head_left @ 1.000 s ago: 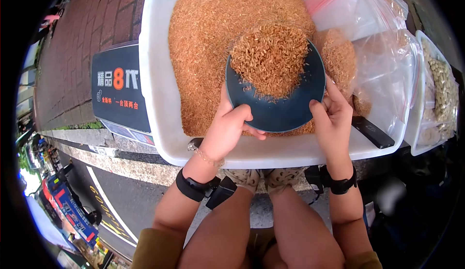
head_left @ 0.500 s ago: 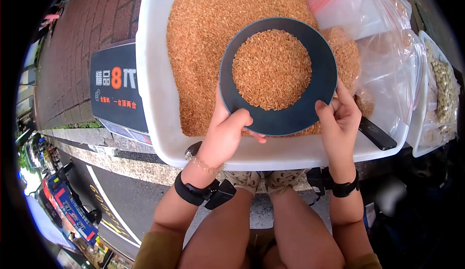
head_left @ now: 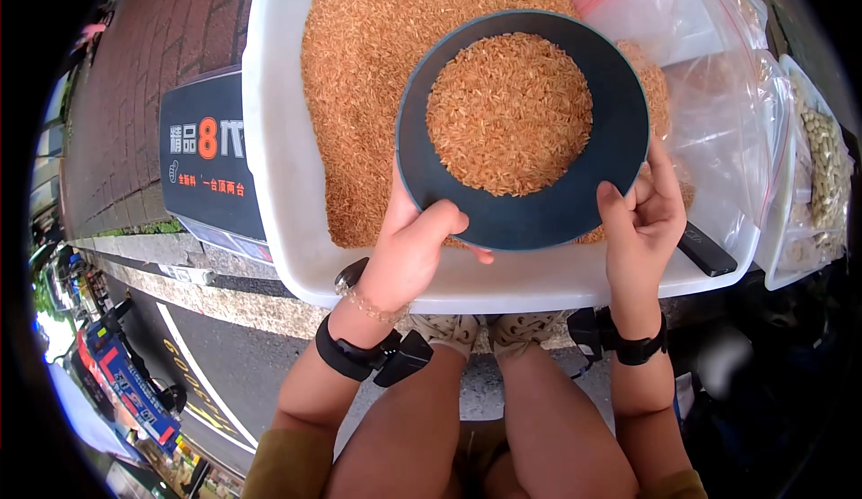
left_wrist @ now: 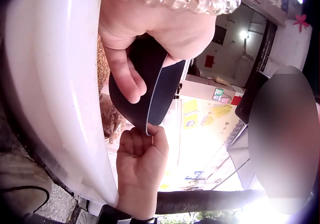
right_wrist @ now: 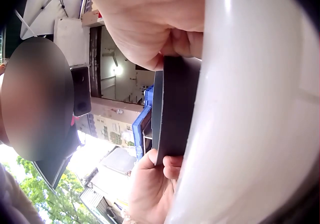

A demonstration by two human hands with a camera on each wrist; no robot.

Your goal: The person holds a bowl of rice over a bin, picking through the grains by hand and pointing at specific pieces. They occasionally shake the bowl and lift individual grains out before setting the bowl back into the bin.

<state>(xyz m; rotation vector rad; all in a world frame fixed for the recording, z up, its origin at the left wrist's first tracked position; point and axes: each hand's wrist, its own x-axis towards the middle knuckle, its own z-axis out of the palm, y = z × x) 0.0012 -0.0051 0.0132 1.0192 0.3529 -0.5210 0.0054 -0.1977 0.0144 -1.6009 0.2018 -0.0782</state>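
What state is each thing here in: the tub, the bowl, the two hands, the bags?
Tub: heaped with brown grain.
Bowl: held over the tub, part full of grain.
Left hand: gripping the bowl's near rim.
Right hand: gripping the bowl's right rim.
Clear bags: crumpled at the tub's right end.

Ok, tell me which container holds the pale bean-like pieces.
The small tray at the far right, past the plastic bags; the big white tub and dark bowl hold reddish-brown grain.

Matt dark bowl (head_left: 539, 216), glossy white plastic tub (head_left: 278, 185), clear plastic bags (head_left: 718, 131)
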